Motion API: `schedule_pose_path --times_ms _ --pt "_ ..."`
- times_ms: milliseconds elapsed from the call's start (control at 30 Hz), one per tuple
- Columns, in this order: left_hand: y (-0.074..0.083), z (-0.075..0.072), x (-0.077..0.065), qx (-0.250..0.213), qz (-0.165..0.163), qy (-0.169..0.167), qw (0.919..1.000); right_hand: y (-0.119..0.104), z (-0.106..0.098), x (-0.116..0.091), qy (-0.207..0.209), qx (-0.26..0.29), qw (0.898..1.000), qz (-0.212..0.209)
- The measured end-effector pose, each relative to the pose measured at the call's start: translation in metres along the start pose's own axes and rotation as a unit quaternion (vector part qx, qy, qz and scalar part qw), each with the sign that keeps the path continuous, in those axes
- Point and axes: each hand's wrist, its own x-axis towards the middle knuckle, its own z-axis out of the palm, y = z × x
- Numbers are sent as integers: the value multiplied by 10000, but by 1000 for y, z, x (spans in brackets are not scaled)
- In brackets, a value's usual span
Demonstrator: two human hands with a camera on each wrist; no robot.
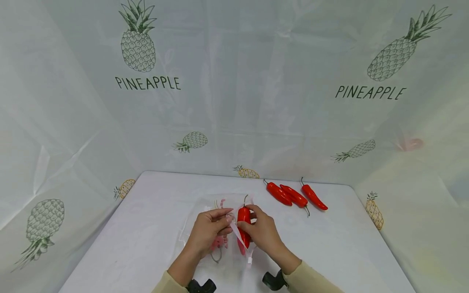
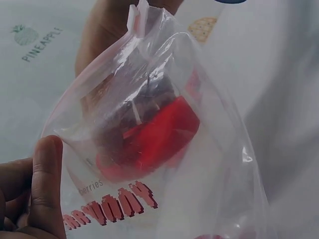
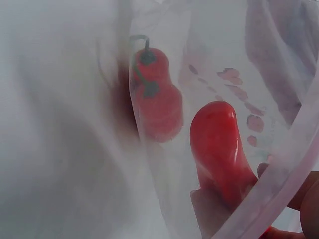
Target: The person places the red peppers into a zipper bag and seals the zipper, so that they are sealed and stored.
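Note:
A clear zip-top plastic bag [image 1: 250,259] with pink printing lies in front of me. My left hand [image 1: 207,231] pinches the edge of its mouth between thumb and fingers. In my right hand [image 1: 266,232] I grip a red chili pepper [image 1: 244,215] at the bag's opening, stem end pointing away from me. The left wrist view shows this pepper [image 2: 164,134] and the right fingers through the plastic. Two more red peppers with green stems [image 3: 159,112] appear blurred through plastic in the right wrist view. Part of the held pepper is hidden by the bag edge and fingers.
Several red chili peppers lie at the white table's back right: two touching peppers [image 1: 279,194] and another pepper [image 1: 314,197] beside them. A pineapple-print sheet [image 1: 234,101] hangs behind and at both sides of the table [image 1: 146,215].

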Motion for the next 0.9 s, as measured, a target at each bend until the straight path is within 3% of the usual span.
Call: schedule_pose_path --times_ms 367,700,900 --pt "1 1 2 -386 -57 26 9992 0 1 -1 -132 442 9989 54" --pt "1 0 2 -371 -76 54 9993 3 -1 -2 43 -76 9995 -299" --pt "0 -1 4 -362 -67 70 9993 6 -4 -1 25 -121 9993 -355"
